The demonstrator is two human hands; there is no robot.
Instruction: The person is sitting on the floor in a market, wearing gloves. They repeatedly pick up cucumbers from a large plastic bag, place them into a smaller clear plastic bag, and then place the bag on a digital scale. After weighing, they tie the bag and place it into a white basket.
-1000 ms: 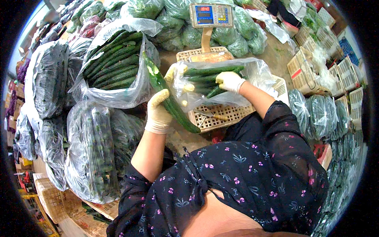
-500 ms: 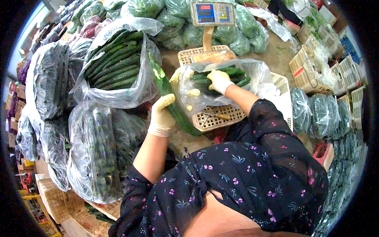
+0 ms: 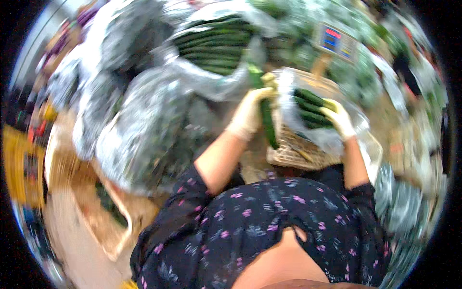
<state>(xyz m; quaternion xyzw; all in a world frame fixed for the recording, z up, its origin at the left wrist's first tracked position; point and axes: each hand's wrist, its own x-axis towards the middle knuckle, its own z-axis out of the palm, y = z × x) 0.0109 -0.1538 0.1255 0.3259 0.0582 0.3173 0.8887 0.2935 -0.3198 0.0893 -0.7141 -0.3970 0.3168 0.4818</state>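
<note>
left grip (image 3: 250,111) close around cucumber (image 3: 268,126)

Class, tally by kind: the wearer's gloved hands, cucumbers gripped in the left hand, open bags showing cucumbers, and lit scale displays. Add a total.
Gloved hands: 2
Gripped cucumber: 1
Open bags: 2
Scale display: 1
Total: 6

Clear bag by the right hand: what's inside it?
Several dark green cucumbers lie inside, the right hand at their right ends. Whatever lies beneath them is covered.
</note>
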